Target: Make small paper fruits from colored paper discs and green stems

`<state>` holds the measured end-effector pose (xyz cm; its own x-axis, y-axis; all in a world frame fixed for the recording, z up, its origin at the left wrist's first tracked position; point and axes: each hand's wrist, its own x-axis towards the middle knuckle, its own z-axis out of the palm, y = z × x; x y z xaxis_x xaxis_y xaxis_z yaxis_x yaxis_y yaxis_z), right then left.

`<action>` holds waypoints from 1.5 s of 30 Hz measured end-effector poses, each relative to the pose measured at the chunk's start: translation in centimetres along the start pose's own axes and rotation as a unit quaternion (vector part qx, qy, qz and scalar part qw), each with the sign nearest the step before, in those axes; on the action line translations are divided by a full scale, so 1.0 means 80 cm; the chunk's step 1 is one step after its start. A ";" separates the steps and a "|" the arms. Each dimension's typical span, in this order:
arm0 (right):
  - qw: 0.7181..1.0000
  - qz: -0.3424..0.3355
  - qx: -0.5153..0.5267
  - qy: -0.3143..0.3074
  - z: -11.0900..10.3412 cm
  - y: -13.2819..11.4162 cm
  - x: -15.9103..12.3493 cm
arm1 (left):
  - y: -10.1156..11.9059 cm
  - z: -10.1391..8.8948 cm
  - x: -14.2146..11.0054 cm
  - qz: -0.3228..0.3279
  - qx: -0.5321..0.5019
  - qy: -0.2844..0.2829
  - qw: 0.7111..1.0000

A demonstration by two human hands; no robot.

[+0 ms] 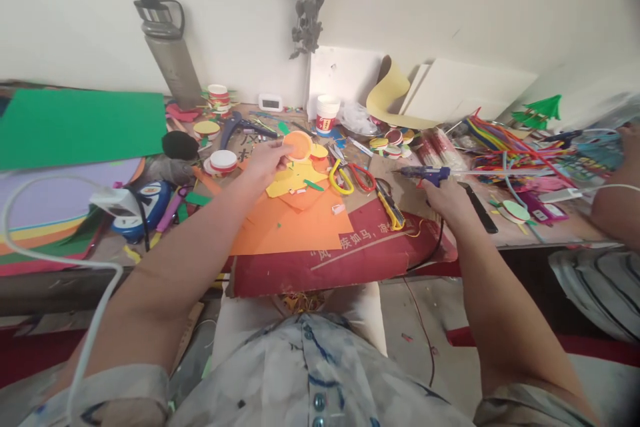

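Observation:
My left hand (271, 159) pinches the edge of a round orange disc (299, 145), held above yellow and orange paper scraps. What the disc is made of I cannot make out. My right hand (444, 196) is wrapped round the handle of a blue glue gun (425, 173), its nozzle pointing left. A sheet of orange paper (300, 230) lies on a red cardboard piece (350, 257) in front of me. Between my hands are yellow-handled scissors (341, 177), red-handled scissors (362, 177) and a yellow utility knife (390, 207).
A tall grey bottle (173, 60) stands back left, beside green sheets (80, 127). A paper cup (327, 115) stands at the back. Coloured pipe cleaners (520, 153) pile up on the right. Another person's arm (617, 210) is at the right edge. A white cable (103, 307) hangs left.

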<state>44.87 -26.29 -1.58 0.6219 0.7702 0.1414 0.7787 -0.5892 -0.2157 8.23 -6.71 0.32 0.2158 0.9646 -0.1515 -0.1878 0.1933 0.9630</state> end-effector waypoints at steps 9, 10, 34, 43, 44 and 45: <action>0.974 -0.166 0.073 0.132 -0.017 -0.078 -0.039 | 0.002 -0.005 0.007 -0.001 -0.126 -0.035 0.991; 0.957 -0.236 0.126 0.111 -0.013 -0.100 -0.046 | 0.001 -0.005 0.007 0.002 -0.123 -0.036 0.992; 0.845 -0.169 0.501 -0.080 0.048 -0.261 -0.045 | -0.002 -0.002 -0.004 0.044 -0.036 -0.038 0.998; 0.751 -0.117 0.635 -0.138 0.058 -0.272 -0.035 | -0.022 -0.004 0.005 0.061 0.008 -0.034 0.998; 0.751 -0.118 0.634 -0.144 0.058 -0.272 -0.035 | -0.023 -0.003 0.004 0.060 0.009 -0.038 0.997; 0.752 -0.121 0.631 -0.148 0.057 -0.271 -0.036 | -0.023 -0.003 0.003 0.060 0.011 -0.043 0.997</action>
<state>25.82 -14.58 -1.72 0.2841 0.9481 0.1431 0.0526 0.1336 -0.9896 8.40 -6.81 -1.50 0.2749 0.9613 -0.0169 -0.1969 0.0735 0.9777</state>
